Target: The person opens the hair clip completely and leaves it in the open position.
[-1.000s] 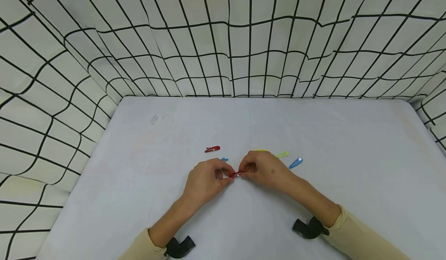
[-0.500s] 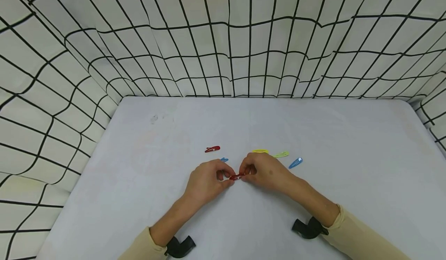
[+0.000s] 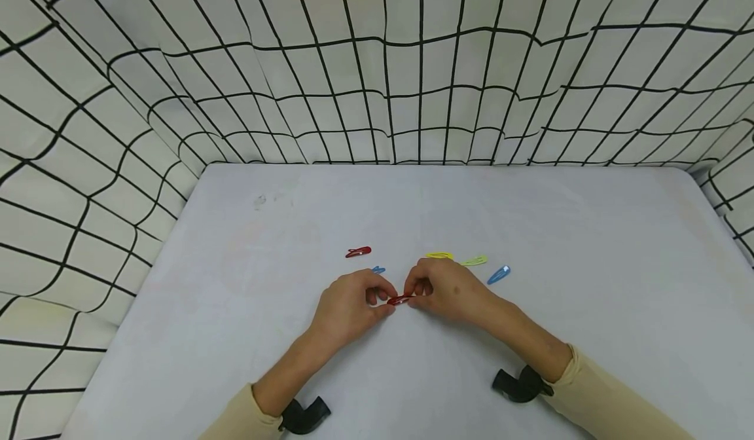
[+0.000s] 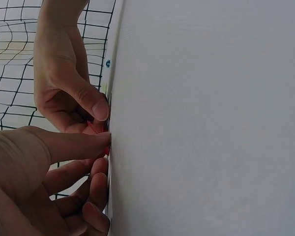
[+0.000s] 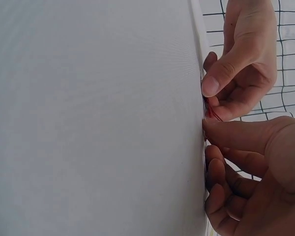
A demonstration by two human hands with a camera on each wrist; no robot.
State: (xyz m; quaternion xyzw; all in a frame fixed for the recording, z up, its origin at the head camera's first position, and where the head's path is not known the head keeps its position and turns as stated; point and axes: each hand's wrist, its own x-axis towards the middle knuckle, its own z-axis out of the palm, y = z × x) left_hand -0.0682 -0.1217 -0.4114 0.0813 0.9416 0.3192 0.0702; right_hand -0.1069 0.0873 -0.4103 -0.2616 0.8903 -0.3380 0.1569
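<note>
A red snap hair clip (image 3: 399, 300) spans the small gap between the two hands, low over the white table. My left hand (image 3: 349, 306) pinches its left end between thumb and forefinger, and my right hand (image 3: 450, 289) grips the other end the same way. In the right wrist view the thin red legs of the clip (image 5: 214, 112) stand apart from each other. The fingertips cover most of the clip in both wrist views. Just behind the left hand lies a blue hair clip (image 3: 378, 270), partly hidden by it.
Another red hair clip (image 3: 358, 252) lies farther back on the white table (image 3: 247, 230). Behind the right hand are a yellow clip (image 3: 439, 255), a lime-green clip (image 3: 474, 260) and a blue clip (image 3: 499, 274). Black netting (image 3: 406, 67) over white cloth borders the table's far edge.
The red clip and the fingertips holding it have come slightly nearer to me. More of the yellow clip shows past the right hand. In the last half second, the hands hardly move.
</note>
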